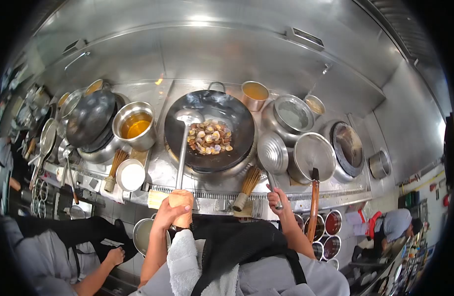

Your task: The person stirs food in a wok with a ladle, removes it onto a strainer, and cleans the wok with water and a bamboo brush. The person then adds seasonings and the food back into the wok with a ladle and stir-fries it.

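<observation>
Ladle point(189, 116) and shells point(210, 138) sit in a big black wok point(232, 106), out in front of both hands and a bit nearer the left one. The left hand point(172, 212) is closed round the low end of the ladle's long, straight handle, which is a good place to hold it, as the round cup is far off in the wok and may be hot. The ladle looks stiff and hard, and should feel heavier at the cup once it is full. The shells are small, curved and brown with pale bits; they look hard, could slip about, and might chip if hit. The wok is wide, smooth and deep like a bowl. It must be heavy, and its loop point(217, 86) on the far side would want a thick cloth. The right hand point(279, 201) is curled tight round a thin metal handle point(273, 185). Just past it is a round, ridged metal scoop point(273, 153). Between the hands, a bit ahead, lies a stiff, straw-like brush point(250, 181). Past the right hand, a mesh sieve point(313, 157) has a smooth wooden handle point(313, 212). By the left arm hangs a soft, fluffy white towel point(181, 261).
</observation>
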### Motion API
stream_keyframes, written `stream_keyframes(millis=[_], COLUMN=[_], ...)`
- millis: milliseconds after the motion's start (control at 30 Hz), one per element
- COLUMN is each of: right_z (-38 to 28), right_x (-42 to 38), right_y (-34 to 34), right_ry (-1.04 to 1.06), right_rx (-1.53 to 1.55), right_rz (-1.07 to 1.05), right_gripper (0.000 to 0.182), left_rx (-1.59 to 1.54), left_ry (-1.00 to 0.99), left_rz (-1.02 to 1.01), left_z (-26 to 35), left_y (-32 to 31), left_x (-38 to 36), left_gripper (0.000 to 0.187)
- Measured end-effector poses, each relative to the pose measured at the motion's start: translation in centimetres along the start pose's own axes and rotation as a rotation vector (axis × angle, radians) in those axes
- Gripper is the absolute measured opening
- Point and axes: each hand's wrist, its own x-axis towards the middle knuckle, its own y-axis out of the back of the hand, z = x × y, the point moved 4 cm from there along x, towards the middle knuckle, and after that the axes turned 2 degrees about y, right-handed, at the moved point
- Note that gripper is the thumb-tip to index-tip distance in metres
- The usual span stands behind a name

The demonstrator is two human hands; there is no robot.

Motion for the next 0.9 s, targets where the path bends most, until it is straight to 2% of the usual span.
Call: stream_keyframes(millis=[33, 100, 167, 233, 300, 333, 367, 400, 433, 467, 500, 567, 600, 633, 700, 767, 833, 867, 900], right_z=[-0.5, -2.8, -4.3, -3.6, -1.3, 0.4, 4.2, 6.4, 10.6, 11.0, 11.1, 8.0, 8.6, 8.4, 6.4, 5.6, 4.3, 4.5, 4.8], right_x=[0.5, 1.7, 1.8, 3.0, 3.7, 3.3, 2.7, 4.0, 3.5, 4.2, 5.4, 10.7, 6.3, 5.5, 3.8, -0.8, -5.1, -6.1, -6.5], right_y=[0.7, 3.1, 2.3, -1.3, -6.3, -9.5, -13.3, -14.0, -18.0, -17.5, -15.9, -9.3, -14.6, -14.8, -16.2, -17.8, -18.8, -20.2, -21.2], right_ry=[0.012, 0.119, 0.230, 0.288, 0.423, 0.495, 0.240, 0.011, 0.029, 0.017, 0.003, 0.204, 0.173, 0.166, 0.576, 0.561, 0.510, 0.495, 0.316], right_rx=[-0.021, -0.350, -1.088, -1.220, -1.431, -1.529, -1.245, -1.180, -1.025, -1.051, -1.078, -1.455, -1.652, -1.662, -2.006, -2.129, -2.174, -2.178, -2.213], right_rz=[0.039, 0.244, 0.593, 0.490, 0.322, 0.238, 0.137, 0.085, -0.134, -0.135, -0.137, -0.221, 0.166, 0.170, 0.017, 0.160, 0.197, 0.198, 0.267], right_gripper=[0.035, 0.035, 0.037, 0.041, 0.048, 0.052, 0.059, 0.066, 0.065, 0.062, 0.060, 0.052, 0.046, 0.046, 0.045, 0.055, 0.060, 0.060, 0.062], left_rx=[0.013, 0.020, -0.071, -0.064, -0.123, -0.064, -0.005, 0.015, 0.035, 0.063, 0.058, -0.187, -0.325, -0.376, -0.672, -0.769, -0.905, -0.844, -0.778], left_ry=[0.032, 0.045, 0.083, 0.158, 0.144, 0.050, -0.043, -0.037, -0.034, -0.104, -0.116, -0.057, -0.004, -0.036, -0.031, -0.107, -0.305, -0.409, -0.511], left_rz=[-0.014, -0.004, -0.032, -0.029, -0.133, -0.205, -0.279, -0.304, -0.328, -0.322, -0.314, -0.383, -0.420, -0.506, -0.481, -0.377, -0.507, -0.516, -0.523], left_z=[0.1, 0.5, 0.8, 0.2, 1.2, 0.1, -1.0, -0.6, 0.1, -0.5, -1.0, -1.4, -1.3, 1.0, 1.2, -0.1, -2.3, -1.6, -0.4], left_y=[-0.3, -1.0, -2.9, -5.0, -8.8, -10.2, -11.4, -12.9, -14.2, -14.7, -14.2, -12.5, -10.9, -10.3, -5.8, -0.2, 5.9, 7.4, 8.2], left_x=[0.1, 0.6, 1.6, 3.6, 4.7, 6.0, 7.1, 6.4, 5.6, 5.7, 5.6, 5.2, 4.6, 3.0, 0.4, -1.6, -2.7, -4.0, -5.2], left_gripper=[0.061, 0.060, 0.058, 0.058, 0.054, 0.054, 0.053, 0.054, 0.055, 0.059, 0.059, 0.069, 0.075, 0.080, 0.077, 0.084, 0.086, 0.086, 0.087])
